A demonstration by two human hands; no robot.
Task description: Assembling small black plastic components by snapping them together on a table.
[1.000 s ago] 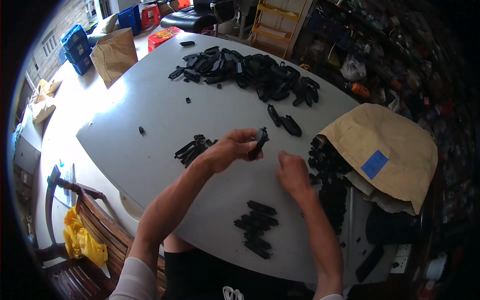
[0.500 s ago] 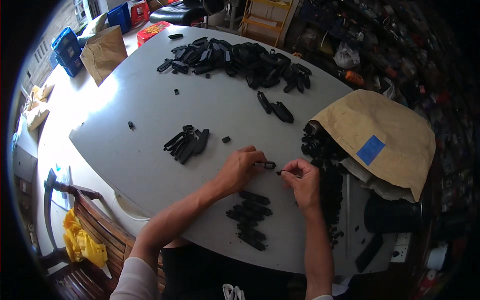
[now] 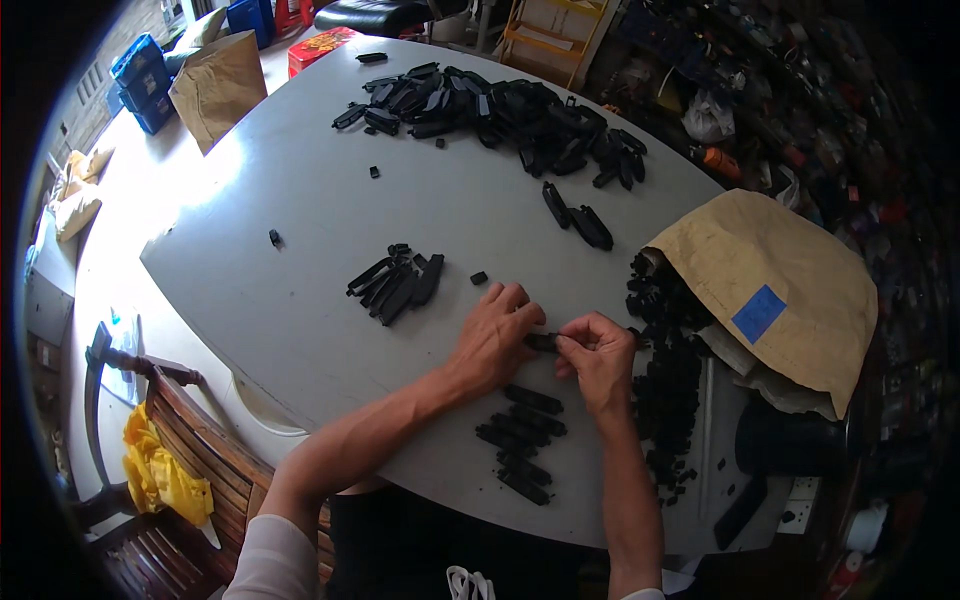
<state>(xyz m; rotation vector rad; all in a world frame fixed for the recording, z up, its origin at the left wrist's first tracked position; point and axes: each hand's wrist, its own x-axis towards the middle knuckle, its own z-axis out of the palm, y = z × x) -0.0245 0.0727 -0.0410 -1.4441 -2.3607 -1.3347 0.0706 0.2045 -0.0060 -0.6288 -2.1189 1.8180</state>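
My left hand (image 3: pixel 500 335) is closed around a long, narrow black plastic part (image 3: pixel 542 342), held just above the table. The fingers of my right hand (image 3: pixel 600 362) pinch at the right end of that part; the small black piece between them is mostly hidden. Below my hands lies a row of similar long black parts (image 3: pixel 522 430), side by side. Left of my left hand sits a loose cluster of black parts (image 3: pixel 398 285), with one small black block (image 3: pixel 478 278) nearer to the hand. Beside my right hand, small black pieces (image 3: pixel 665 390) spread in a heap.
A paper sack (image 3: pixel 800 270) with a blue patch lies on its side at the right, open toward the heap. Many black parts (image 3: pixel 480 110) are piled along the far table edge. A wooden chair (image 3: pixel 215 440) with a yellow bag (image 3: pixel 165 475) stands at the lower left.
My hands have come together. My right hand has brought its small black piece to the end of the long part in my left hand. The view has shifted slightly.
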